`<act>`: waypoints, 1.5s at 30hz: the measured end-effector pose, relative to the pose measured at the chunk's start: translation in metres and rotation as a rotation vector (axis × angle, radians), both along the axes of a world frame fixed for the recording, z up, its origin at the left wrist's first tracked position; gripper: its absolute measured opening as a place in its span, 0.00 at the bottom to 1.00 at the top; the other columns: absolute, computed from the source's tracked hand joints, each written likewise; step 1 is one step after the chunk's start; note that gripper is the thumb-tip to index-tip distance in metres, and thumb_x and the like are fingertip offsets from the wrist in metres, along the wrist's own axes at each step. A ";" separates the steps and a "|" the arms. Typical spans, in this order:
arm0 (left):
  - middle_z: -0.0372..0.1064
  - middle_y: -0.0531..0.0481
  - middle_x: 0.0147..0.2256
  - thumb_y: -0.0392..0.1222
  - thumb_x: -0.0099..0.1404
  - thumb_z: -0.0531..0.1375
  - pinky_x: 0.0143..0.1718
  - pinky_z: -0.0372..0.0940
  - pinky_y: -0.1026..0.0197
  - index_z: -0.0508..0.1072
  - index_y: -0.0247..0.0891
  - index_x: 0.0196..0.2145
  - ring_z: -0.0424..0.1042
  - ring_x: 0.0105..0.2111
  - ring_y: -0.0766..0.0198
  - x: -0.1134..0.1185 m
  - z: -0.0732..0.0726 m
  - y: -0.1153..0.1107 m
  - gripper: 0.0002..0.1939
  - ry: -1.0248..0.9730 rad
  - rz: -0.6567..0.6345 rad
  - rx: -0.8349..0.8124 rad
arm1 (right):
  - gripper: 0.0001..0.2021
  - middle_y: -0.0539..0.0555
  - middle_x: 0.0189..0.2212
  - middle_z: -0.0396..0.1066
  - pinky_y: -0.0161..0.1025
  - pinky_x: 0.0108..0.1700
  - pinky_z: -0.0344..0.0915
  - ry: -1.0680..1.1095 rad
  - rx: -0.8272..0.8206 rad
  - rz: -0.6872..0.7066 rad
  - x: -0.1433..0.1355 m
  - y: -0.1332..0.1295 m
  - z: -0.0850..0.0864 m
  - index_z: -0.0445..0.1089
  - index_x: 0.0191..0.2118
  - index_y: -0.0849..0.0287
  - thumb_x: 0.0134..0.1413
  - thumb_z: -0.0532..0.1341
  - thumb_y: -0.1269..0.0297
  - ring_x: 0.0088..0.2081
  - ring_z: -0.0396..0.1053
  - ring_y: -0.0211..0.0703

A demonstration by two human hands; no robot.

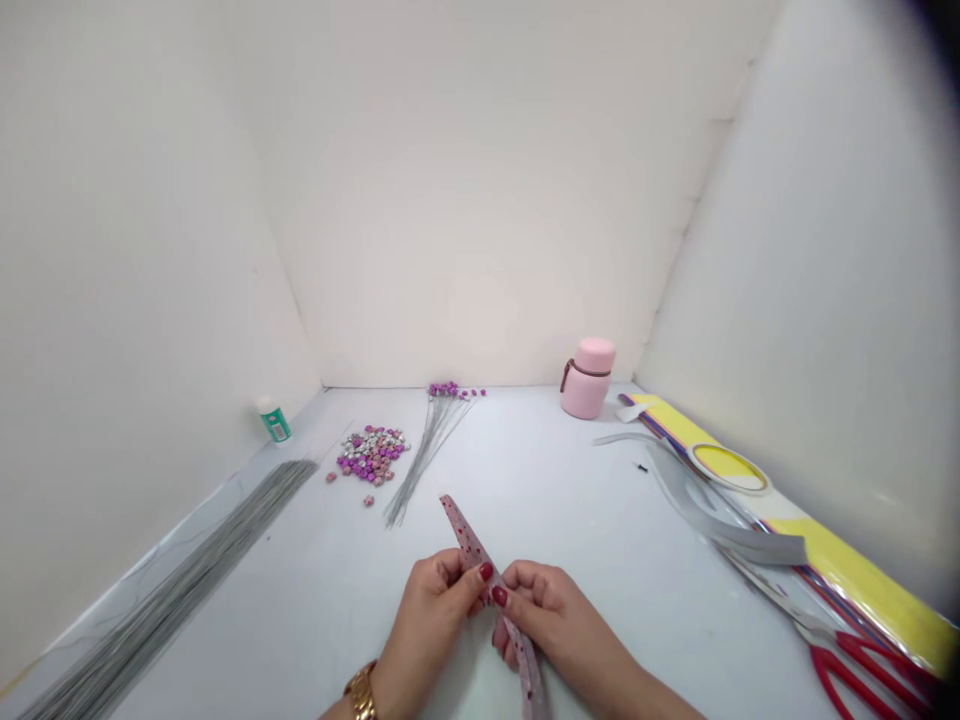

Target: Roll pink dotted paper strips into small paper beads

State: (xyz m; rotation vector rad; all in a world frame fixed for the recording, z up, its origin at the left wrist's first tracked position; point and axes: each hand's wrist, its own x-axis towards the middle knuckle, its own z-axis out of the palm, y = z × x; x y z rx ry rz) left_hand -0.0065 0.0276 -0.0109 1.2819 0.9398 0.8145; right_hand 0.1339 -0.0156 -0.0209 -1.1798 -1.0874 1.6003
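Note:
A pink strip with dark red spots (465, 535) runs from the middle of the table down to the bottom edge of the view. My left hand (448, 590) pinches it from the left between thumb and fingers. From the right, my right hand (536, 608) pinches the same strip just below, its thumb close to the left thumb. Beyond the hands to the left lies a pile of small purple, pink and silver pieces (373, 453). Thin wires with purple tips (431, 440) fan out beside that pile.
A bundle of grey wires (195, 575) and a green-and-white tube (276, 422) are at the left. A pink flask (587, 380) stands at the back. Along the right lie yellow sheets (847, 570), a tape ring (729, 469), grey strips (750, 543) and red-handled scissors (832, 650).

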 end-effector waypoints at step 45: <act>0.45 0.64 0.12 0.40 0.60 0.57 0.32 0.62 0.62 0.66 0.33 0.24 0.49 0.12 0.77 -0.014 0.004 -0.005 0.10 -0.658 -0.055 -0.619 | 0.09 0.39 0.14 0.47 0.28 0.12 0.42 0.319 0.008 -0.617 0.074 0.025 0.023 0.61 0.28 0.58 0.36 0.60 0.73 0.11 0.41 0.27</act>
